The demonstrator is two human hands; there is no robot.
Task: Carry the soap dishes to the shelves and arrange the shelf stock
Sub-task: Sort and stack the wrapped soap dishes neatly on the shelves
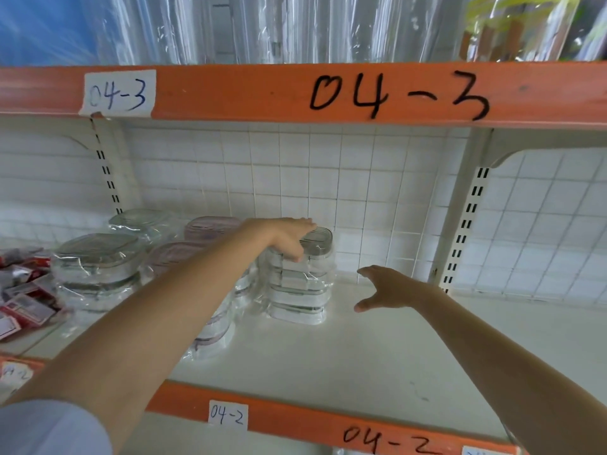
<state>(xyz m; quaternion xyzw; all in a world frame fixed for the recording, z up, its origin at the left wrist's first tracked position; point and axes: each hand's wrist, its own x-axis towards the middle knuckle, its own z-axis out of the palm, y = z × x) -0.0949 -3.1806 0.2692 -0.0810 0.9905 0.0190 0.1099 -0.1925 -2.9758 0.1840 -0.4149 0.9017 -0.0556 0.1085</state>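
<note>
Head view, only one angle here. White shelf (345,356) with an orange front beam marked 04-2, and another orange beam (262,93) above it marked 04-3, once in marker and once on a paper label (119,93). White wire grid (328,178) runs across the back.

Soap dishes sit on the left half of the shelf, all wrapped in clear plastic. One tall stack (300,284) of white ones with a grey lid stands near the middle, toward the back. Left hand (285,239) lies on top of that stack, fingers stretched out flat over the lid and the thumb hanging down the front side, so more resting or pressing than really grabbing. Another stack (216,330) is just in front, mostly hidden behind the left forearm. Further left are grey-lidded stacks (98,267) and a couple of pinkish ones (210,226) behind.

Right hand (391,287) hovers just right of the tall stack, not touching it, fingers spread loose and holding nothing.

Red packets (23,297) are piled at the far left edge. Clear plastic sheets (295,27) hang on the level above.
</note>
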